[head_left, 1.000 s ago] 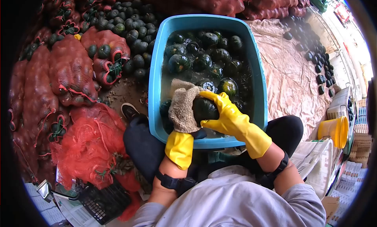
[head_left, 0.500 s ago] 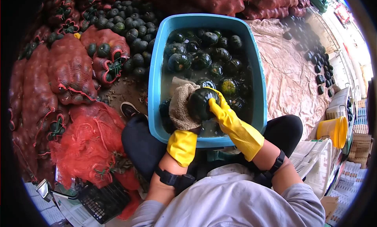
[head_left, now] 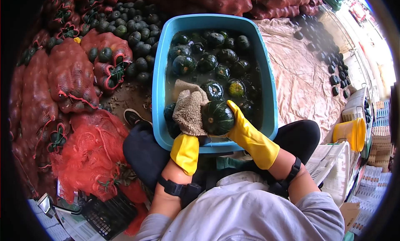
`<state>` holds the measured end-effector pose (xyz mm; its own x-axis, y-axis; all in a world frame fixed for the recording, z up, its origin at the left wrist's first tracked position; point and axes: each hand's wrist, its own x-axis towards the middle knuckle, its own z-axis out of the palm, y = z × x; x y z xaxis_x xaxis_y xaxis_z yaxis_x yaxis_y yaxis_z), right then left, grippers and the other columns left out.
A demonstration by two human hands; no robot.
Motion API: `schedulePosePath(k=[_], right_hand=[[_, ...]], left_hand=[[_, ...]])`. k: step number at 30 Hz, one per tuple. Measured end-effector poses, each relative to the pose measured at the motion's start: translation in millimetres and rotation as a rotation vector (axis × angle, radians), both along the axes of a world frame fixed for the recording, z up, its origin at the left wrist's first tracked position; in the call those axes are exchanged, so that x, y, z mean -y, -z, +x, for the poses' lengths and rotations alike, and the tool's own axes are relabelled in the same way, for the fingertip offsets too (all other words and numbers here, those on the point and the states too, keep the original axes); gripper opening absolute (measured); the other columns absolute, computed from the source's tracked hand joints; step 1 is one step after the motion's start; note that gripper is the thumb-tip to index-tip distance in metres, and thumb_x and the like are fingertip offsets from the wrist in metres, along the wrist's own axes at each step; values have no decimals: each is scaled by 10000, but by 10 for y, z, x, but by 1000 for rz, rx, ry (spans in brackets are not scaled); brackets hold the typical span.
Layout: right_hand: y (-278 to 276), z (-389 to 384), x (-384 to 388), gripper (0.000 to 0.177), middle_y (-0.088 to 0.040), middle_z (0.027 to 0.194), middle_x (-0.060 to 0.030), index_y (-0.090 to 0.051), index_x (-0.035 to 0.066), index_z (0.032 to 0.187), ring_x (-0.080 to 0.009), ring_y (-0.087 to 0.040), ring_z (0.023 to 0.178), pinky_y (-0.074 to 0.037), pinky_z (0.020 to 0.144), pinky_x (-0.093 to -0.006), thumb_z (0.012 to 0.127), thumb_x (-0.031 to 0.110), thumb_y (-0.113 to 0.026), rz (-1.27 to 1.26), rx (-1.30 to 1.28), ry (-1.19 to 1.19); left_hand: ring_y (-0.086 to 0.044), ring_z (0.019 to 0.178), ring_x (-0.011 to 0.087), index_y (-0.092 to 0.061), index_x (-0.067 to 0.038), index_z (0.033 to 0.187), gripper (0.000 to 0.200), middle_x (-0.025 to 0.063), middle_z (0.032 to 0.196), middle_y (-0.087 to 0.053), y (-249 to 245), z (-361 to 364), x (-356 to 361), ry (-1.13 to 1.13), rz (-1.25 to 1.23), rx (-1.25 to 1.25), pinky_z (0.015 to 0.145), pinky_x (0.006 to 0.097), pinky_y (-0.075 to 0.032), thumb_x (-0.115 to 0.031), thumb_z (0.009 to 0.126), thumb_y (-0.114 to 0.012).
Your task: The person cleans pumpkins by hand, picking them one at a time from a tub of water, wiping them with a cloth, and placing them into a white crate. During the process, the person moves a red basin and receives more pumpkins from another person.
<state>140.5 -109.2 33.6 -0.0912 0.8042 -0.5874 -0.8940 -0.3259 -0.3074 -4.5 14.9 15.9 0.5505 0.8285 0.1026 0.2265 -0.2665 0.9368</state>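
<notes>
A dark green pumpkin (head_left: 218,117) is held just above the water near the front of a blue tub (head_left: 271,82). My right hand (head_left: 251,137), in a yellow rubber glove, grips it from the right side, thumb on top and fingers curled underneath. My left hand (head_left: 186,152), also gloved, is mostly covered by a beige towelling cloth (head_left: 190,111), which presses against the pumpkin's left side; those fingers are hidden. Several wet pumpkins float in the murky water behind, among them one with a yellow patch (head_left: 236,88).
Red mesh sacks (head_left: 73,74) are stacked at left beside a heap of pumpkins (head_left: 137,37). A pinkish sheet (head_left: 298,70) with pumpkins along its far side lies at right. A yellow bucket (head_left: 349,134) and white crate (head_left: 331,162) stand near my right knee.
The pumpkin has turned, so its stem end now faces up toward me. My right hand has slid from its top to its right side and lower. The cloth stays at its left.
</notes>
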Motion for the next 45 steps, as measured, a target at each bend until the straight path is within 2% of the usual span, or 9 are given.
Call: schedulePosePath(k=[5,8,14,16,25,35,39,42,45], right_hand=[[-454,1085,106,870,-643,1441,-171,-545,48,1499,-370,-646,1279,-554,1092,-584,916,677,-692,288,225,439],[-527,2151,45,812,-461,1648,-185,-310,104,1668,-315,-554,1445,-536,1155,-481,1029,431,-690,483,213,1084],[29,730,-717,761,-532,1591,-242,-524,172,1591,-325,-546,1461,-458,1186,-385,899,293,-817,400,2023,-455],[40,187,-1091,1009,-319,1725,-265,-362,251,1679,-456,-399,1550,-402,1234,-552,810,296,-873,-25,2072,-1076],[40,380,-1007,873,-539,1580,-196,-483,176,1611,-293,-548,1428,-428,1192,-454,859,270,-917,171,880,-564],[64,36,-670,522,-675,1386,-191,-660,89,1407,-393,-585,1370,-434,1177,-493,955,305,-806,209,1621,358],[-48,-208,-95,624,-556,1556,-191,-633,140,1462,-429,-504,1452,-360,1239,-507,907,314,-859,792,1661,7],[110,87,-385,647,-558,1553,-220,-615,98,1476,-420,-502,1463,-389,1225,-516,916,319,-852,392,1894,224],[214,100,-401,643,-599,1514,-212,-633,113,1475,-408,-535,1434,-424,1193,-510,913,327,-862,539,1815,157]], left_hand=[[-723,770,400,-613,-4,1324,645,215,1067,-770,-666,-411,21,-213,-1134,515,614,534,-588,-546,1076,-366],[-734,756,400,-623,-44,1351,605,212,1160,-751,-60,-723,-188,37,-324,322,664,488,-608,-540,1011,-548],[-686,1175,258,-553,-6,1366,391,155,1267,-701,356,-575,-298,-1,645,-292,990,345,-572,-103,1001,-651],[-678,1176,261,-571,-22,1313,292,142,1250,-694,439,-512,-360,-7,639,-513,986,357,-557,-86,1029,-597],[-655,997,317,-628,-32,1092,145,138,1018,-652,410,-219,-362,-215,148,74,924,417,-529,-166,1037,-617],[-575,1371,314,-486,-36,1510,525,171,1465,-595,403,120,144,257,-519,544,1200,487,-425,-286,1060,-588],[-648,1279,298,-464,-78,1572,598,159,1378,-649,529,65,33,265,-760,727,1161,480,-475,-242,1027,-645],[-647,1299,334,-506,-48,1523,915,192,1340,-691,-620,209,342,15,361,-304,1187,501,-434,-363,769,-918],[-663,1223,341,-520,-27,1476,882,156,1278,-688,-441,283,292,116,411,-116,1154,472,-467,-357,758,-911]])
